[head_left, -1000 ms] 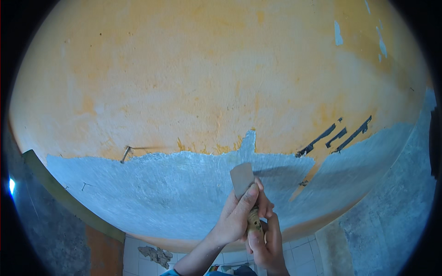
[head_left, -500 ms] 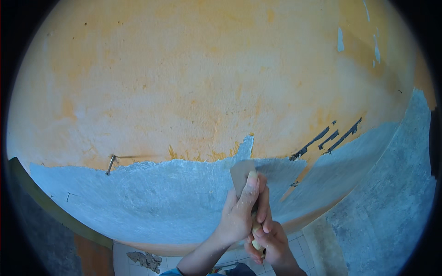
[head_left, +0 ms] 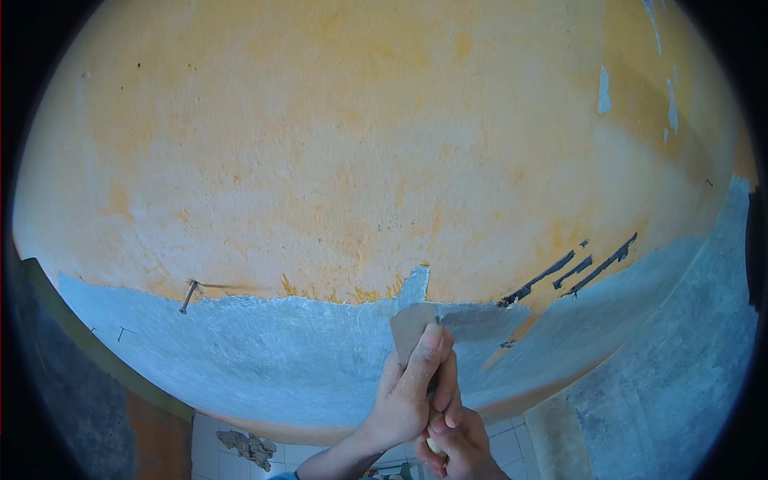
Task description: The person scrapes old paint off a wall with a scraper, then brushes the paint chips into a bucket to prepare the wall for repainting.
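Note:
A flat-bladed scraper (head_left: 410, 326) lies with its blade against the wall, just under a narrow stripped notch (head_left: 414, 282) in the orange paint. My left hand (head_left: 410, 400) is closed around the neck and lower blade, its thumb pressed along the blade. Behind it, my right hand (head_left: 464, 444) grips the pale handle (head_left: 434, 445). Above a ragged edge, the wall keeps its faded orange paint (head_left: 320, 160); below that edge a bare grey-blue band (head_left: 280, 352) shows.
A nail (head_left: 189, 296) sticks out of the wall at the left, near the paint edge. Dark streaks (head_left: 604, 264) mark the paint at the right. Another grey wall (head_left: 640, 400) meets this one there. Flaky debris (head_left: 248, 448) lies on the white tiled floor (head_left: 206, 456).
My view has tilted up a little, so wall and hands sit lower in the picture. The scraper stays just below the notch, still in both hands.

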`<move>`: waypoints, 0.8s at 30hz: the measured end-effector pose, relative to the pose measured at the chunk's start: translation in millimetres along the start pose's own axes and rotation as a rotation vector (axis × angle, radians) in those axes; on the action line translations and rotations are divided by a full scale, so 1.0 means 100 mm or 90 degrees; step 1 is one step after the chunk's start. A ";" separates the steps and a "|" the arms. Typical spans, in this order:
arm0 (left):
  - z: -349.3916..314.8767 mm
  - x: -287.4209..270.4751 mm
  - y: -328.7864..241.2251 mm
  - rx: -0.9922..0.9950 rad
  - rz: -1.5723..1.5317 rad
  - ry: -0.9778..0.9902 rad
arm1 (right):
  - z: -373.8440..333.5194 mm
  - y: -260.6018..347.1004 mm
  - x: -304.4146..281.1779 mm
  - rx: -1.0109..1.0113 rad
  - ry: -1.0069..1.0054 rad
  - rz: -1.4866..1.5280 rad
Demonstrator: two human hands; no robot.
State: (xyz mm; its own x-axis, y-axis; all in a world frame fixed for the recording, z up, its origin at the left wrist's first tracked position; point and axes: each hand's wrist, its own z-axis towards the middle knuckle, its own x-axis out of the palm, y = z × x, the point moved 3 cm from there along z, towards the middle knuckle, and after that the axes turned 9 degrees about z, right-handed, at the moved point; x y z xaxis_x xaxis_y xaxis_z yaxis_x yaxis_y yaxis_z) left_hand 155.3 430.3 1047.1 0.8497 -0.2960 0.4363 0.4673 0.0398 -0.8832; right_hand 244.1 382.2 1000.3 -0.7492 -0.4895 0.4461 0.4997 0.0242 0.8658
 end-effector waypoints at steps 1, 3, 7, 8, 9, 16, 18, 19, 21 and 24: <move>-0.01 -0.01 0.00 -0.012 0.051 -0.030 | -0.01 0.00 0.00 0.003 0.002 0.006; -0.01 0.00 0.00 0.012 0.035 -0.024 | -0.02 0.02 0.00 -0.015 0.025 0.012; -0.02 0.01 -0.01 0.009 -0.014 -0.031 | -0.02 0.07 -0.02 -0.006 0.052 0.035; -0.01 0.02 0.00 -0.006 0.007 -0.035 | 0.02 0.05 -0.02 0.010 0.046 0.025; -0.02 0.03 -0.01 0.005 0.016 -0.044 | 0.03 0.04 -0.02 0.028 0.039 0.016; -0.01 0.03 -0.10 0.043 0.034 -0.082 | 0.02 0.08 -0.02 0.087 0.014 0.064; -0.03 0.04 -0.10 0.028 0.052 -0.074 | -0.02 0.08 0.01 0.118 -0.019 0.065; -0.05 0.04 -0.07 -0.039 0.069 -0.093 | -0.05 0.05 0.03 0.162 -0.064 0.076; -0.03 0.05 -0.09 0.010 0.036 -0.067 | -0.02 0.11 0.04 0.095 -0.018 0.034; -0.04 0.03 -0.10 0.010 0.040 -0.076 | -0.01 0.11 0.06 0.099 0.012 0.074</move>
State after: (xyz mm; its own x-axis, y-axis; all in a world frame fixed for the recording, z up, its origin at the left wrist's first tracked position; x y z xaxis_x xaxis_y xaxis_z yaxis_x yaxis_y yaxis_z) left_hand 152.7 425.5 1056.7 0.8998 -0.1762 0.3991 0.4158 0.0697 -0.9068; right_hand 245.2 378.5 1012.6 -0.6810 -0.4915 0.5428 0.5087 0.2155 0.8335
